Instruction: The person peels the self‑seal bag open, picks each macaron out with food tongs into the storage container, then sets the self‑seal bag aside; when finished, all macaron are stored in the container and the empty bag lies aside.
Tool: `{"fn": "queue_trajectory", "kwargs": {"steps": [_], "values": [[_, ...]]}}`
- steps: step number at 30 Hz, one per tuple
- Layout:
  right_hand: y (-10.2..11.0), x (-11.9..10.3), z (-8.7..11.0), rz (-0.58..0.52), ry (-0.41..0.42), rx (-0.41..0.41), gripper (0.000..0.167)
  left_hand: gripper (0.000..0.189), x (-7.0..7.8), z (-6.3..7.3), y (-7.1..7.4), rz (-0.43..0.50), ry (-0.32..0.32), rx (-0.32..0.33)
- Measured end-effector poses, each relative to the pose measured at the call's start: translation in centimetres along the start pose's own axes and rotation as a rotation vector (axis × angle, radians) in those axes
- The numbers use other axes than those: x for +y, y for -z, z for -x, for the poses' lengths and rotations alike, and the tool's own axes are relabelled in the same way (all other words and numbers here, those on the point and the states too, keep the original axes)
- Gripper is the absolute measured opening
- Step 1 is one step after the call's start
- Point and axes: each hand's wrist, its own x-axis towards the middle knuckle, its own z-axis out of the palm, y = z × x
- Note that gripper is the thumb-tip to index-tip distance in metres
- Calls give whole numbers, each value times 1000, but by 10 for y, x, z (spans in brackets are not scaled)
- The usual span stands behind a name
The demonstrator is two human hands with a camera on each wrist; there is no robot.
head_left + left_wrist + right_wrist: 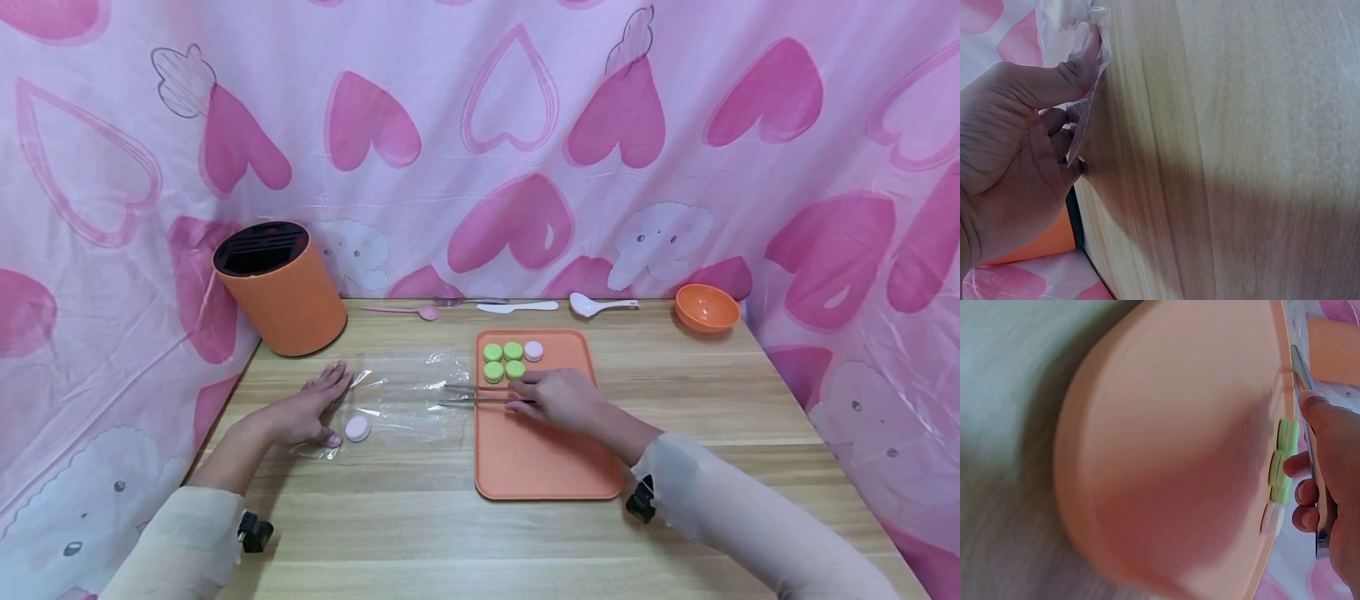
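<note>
My right hand [562, 400] grips a pair of metal tongs [1313, 425] over the orange tray [547, 467]. Their two slim arms point left, standing apart past the tray's edge, with nothing between the tips. Several green macarons [492, 372] and a pale pink macaron [533, 350] sit in rows at the tray's far end. To the left, a clear plastic bag [412, 408] lies flat. Fingers spread and extended, my left hand [311, 408] rests on the bag's left end, its thumb against the plastic [1094, 75]. Another pale pink macaron [357, 428] lies at that end, close by the thumb.
An orange knife block [285, 292] stands at the back left. Along the back edge lie a pink spoon [427, 312], a fork [472, 301], a white knife [517, 307] and a white soup spoon [588, 305]. An orange bowl [707, 308] stands back right, before a pink heart-patterned curtain [420, 192].
</note>
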Motion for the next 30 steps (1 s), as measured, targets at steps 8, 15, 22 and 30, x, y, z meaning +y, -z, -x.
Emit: {"fn": "queue_trajectory", "kwargs": {"steps": [8, 15, 22, 30], "values": [[-7, -14, -13, -44, 22, -3, 20, 122, 1, 0, 0, 11, -10, 9], [-12, -26, -23, -60, 47, 11, 21, 122, 1, -1, 1, 14, -6, 2], [-17, -35, -34, -119, 66, 7, 19, 122, 1, -1, 3, 4, 18, -1], [-19, -47, -44, -106, 104, 7, 22, 123, 2, 0, 2, 12, 3, -4]]}}
